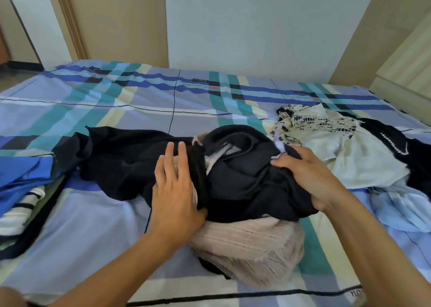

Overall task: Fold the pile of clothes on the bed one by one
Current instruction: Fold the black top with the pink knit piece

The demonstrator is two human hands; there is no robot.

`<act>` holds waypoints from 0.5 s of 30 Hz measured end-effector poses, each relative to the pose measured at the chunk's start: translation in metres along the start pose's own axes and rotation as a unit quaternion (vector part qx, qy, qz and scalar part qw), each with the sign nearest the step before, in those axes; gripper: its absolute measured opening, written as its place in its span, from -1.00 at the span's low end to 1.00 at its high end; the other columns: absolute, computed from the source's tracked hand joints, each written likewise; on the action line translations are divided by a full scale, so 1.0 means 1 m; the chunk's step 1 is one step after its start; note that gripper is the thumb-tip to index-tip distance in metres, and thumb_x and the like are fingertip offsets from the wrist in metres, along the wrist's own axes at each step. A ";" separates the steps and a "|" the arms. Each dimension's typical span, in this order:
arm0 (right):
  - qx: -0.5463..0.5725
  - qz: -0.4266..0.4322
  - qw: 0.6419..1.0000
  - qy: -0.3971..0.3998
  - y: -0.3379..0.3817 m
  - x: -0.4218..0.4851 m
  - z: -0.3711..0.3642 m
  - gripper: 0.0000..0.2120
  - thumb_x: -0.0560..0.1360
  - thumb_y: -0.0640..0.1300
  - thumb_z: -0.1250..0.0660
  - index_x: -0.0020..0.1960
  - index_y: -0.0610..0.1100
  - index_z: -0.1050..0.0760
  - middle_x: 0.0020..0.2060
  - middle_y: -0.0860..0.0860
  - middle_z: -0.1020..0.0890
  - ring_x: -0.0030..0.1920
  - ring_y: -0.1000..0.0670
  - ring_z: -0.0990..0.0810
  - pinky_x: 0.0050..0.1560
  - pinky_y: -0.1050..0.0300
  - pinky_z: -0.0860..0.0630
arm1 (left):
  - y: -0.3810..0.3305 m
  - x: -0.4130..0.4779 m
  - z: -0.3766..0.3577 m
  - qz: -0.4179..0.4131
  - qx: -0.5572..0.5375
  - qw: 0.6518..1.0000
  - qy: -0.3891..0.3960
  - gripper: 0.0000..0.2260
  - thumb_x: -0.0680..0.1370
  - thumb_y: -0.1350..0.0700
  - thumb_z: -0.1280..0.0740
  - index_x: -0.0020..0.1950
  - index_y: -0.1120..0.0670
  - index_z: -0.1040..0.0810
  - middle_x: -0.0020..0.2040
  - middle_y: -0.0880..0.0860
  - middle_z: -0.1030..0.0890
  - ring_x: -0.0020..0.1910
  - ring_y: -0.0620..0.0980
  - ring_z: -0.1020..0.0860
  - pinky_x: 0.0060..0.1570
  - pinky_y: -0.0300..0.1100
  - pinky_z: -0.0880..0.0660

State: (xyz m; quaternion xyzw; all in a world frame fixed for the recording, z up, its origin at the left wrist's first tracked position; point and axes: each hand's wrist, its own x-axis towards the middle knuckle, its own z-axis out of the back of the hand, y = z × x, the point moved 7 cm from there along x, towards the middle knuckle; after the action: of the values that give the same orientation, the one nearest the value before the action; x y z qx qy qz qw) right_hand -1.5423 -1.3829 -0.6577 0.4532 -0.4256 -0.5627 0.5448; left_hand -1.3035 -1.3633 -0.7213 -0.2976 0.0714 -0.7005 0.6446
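**Hands and pile, head view.** The left hand [175, 185] was laid flat, fingers straight, on the black garment [121, 162] where it crossed the beige knit [251, 243]; nothing was gripped by it. The right hand [310, 178] was curled round the bunched right end of the same garment, with cloth gathered between fingers and thumb.

The garment was spread across the middle of the bed [93, 232], directly ahead of both hands, its long axis run left to right. The flatter end trailed past the left hand, and the bulk was held at the right. The right hand was judged the nearer to that bulk, so a lift off the knit would probably be led by it (the left used as a hold-down).

A lilac tag [279, 149] was seen at the right thumb, and no writing could be read on it. Small marks printed on the sheet [140, 101] were too blurred to be read.

Further out, a cream patterned top [326, 143] and pale blue cloth [401, 211] lay to the right. Blue cloth [23, 173] and a striped piece [16, 215] lay to the left.
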 end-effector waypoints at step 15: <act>0.321 0.110 0.935 -0.100 0.195 0.031 0.050 -0.88 0.42 -0.19 -0.46 -0.27 -0.06 -0.61 -0.30 -0.01 -0.68 -0.21 0.02 -0.69 -0.17 0.20 -0.63 | 0.036 0.141 0.104 0.216 -0.454 0.864 0.029 -0.71 0.58 0.41 -0.10 -0.04 0.20 -0.60 -0.08 0.17 -0.64 -0.24 0.02 -0.62 -0.41 -0.19 -0.61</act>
State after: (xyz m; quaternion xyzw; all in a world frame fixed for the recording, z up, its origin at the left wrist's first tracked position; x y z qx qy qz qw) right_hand -1.5463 -1.4236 -0.4585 0.4960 -0.6827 -0.3752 0.3835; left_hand -1.2188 -1.4731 -0.6085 -0.5138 0.4627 -0.4422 0.5714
